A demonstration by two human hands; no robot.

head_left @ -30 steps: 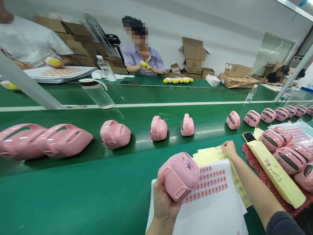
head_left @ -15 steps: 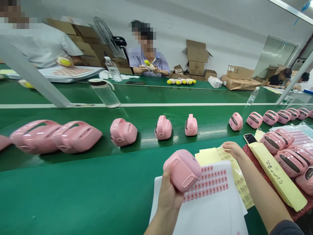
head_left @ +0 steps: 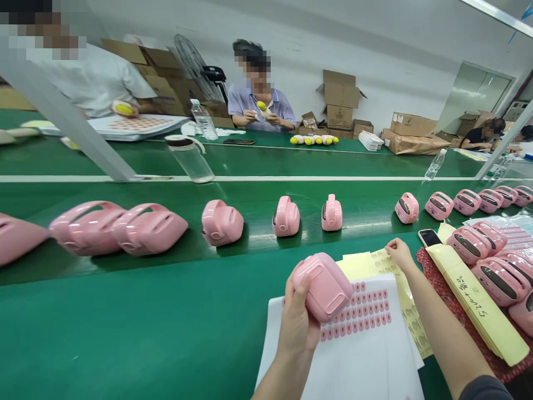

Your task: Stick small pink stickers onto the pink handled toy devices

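Note:
My left hand [head_left: 297, 325] grips a pink plastic toy case [head_left: 325, 284] and holds it above a white sheet of small red stickers [head_left: 362, 311]. My right hand [head_left: 398, 253] reaches forward to a yellow backing sheet [head_left: 377, 261] beyond the white one, fingers pinched at its edge; what they pinch is too small to make out. Several more pink cases [head_left: 285, 216] stand in a row on the green conveyor belt [head_left: 125, 311].
A pile of pink cases [head_left: 491, 261] lies at the right with a long yellow paper strip [head_left: 474, 303] and a phone [head_left: 428, 237]. A clear jug [head_left: 189, 158] stands beyond the belt. Other people [head_left: 260, 103] work at the far table among cardboard boxes [head_left: 339, 103].
My left hand has turned the pink case so its printed face points away. The view has shifted left a little. My right hand stays at the yellow sheet.

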